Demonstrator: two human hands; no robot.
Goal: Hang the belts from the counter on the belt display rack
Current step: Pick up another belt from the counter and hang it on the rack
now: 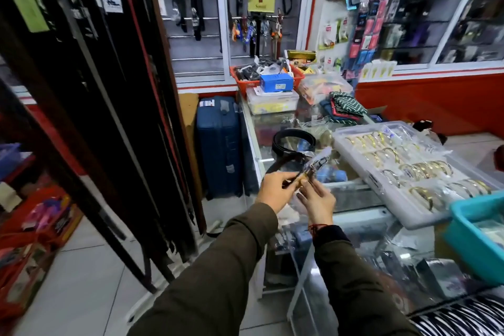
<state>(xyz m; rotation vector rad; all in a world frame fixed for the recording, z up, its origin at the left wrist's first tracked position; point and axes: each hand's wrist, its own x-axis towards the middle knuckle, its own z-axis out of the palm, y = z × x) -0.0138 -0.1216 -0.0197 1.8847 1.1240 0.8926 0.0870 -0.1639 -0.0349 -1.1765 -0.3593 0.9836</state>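
Note:
A dark coiled belt (285,159) with a plastic-wrapped buckle is held in front of me at the glass counter's left edge. My left hand (275,190) grips the belt near its buckle end. My right hand (316,199) pinches the same end from the other side. A second black belt (293,136) lies coiled on the glass counter (354,199) just behind. The belt display rack (109,117) stands at my left, filled with several long dark belts hanging down to the floor.
A clear tray of bangles (409,172) and a teal bin (477,229) sit on the counter at right. A blue suitcase (218,144) stands between rack and counter. A red basket (267,73) and boxes are piled at the far end.

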